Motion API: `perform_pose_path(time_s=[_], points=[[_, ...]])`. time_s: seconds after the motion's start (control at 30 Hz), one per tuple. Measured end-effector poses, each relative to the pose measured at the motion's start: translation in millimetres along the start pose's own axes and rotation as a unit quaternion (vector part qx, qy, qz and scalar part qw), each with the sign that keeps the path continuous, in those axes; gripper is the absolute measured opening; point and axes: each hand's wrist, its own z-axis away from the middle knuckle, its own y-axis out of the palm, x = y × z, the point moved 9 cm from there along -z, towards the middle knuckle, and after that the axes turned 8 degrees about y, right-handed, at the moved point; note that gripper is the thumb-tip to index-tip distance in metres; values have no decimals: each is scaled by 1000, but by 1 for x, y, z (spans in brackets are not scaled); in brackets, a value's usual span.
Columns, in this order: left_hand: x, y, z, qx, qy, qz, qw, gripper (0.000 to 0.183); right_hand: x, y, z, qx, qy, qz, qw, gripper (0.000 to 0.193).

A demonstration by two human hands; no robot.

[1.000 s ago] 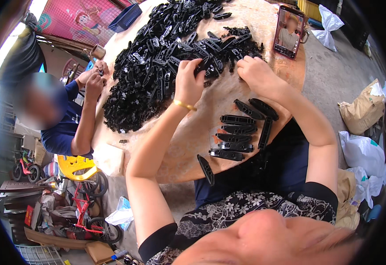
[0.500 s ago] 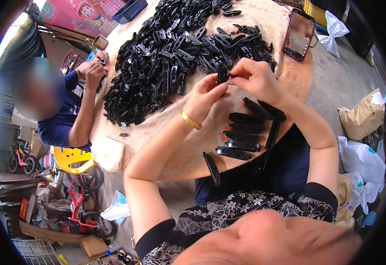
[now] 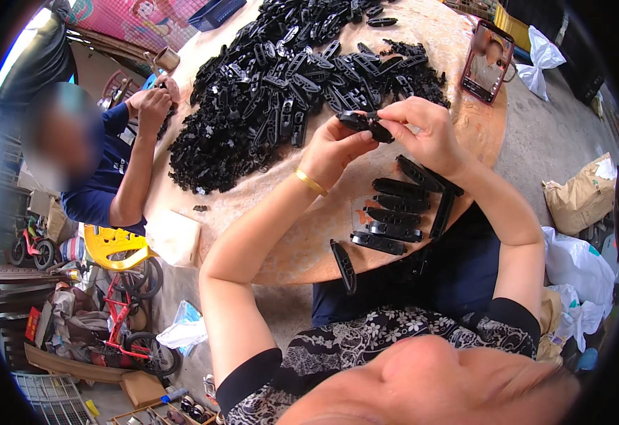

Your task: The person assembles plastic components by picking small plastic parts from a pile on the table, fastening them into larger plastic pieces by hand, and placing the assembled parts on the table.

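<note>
Above the table, my left hand (image 3: pixel 334 152) grips a long black plastic part (image 3: pixel 367 125), its thumb along the near side. The fingertips of my right hand (image 3: pixel 422 131) pinch at the part's right end; whether a small piece sits between them I cannot make out. Closer to me lies a loose row of similar black parts (image 3: pixel 398 204) near the table's edge. One more black part (image 3: pixel 343 266) rests apart on the left of that row. Beyond my hands spreads a big heap of black plastic pieces (image 3: pixel 274 92), long frames mixed with small bits.
A phone (image 3: pixel 487 61) stands at the table's right (image 3: pixel 490 127). On the left, a person (image 3: pixel 104 163) works with black pieces. A white folded cloth (image 3: pixel 173 239) lies at the table's left edge. A yellow chair (image 3: pixel 115 248) and a red bicycle (image 3: pixel 122 319) stand beyond it.
The black part in my left hand has turned from upright to lying roughly sideways. My right fingers have shifted along with it. The whole view has moved slightly.
</note>
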Motion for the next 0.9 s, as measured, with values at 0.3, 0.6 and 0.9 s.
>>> perform_pose_path(time_s=[0.3,0.6,0.9], points=[[1,-2,1,-16,-4,-54,998,28,16,8,2,18,-82,62,995,12],[0,0,1,-17,11,-59,998,30,18,6,2,12,-103,62,993,16],[-9,-5,1,-40,-8,-63,997,31,21,17,5,52,-126,137,981,21]])
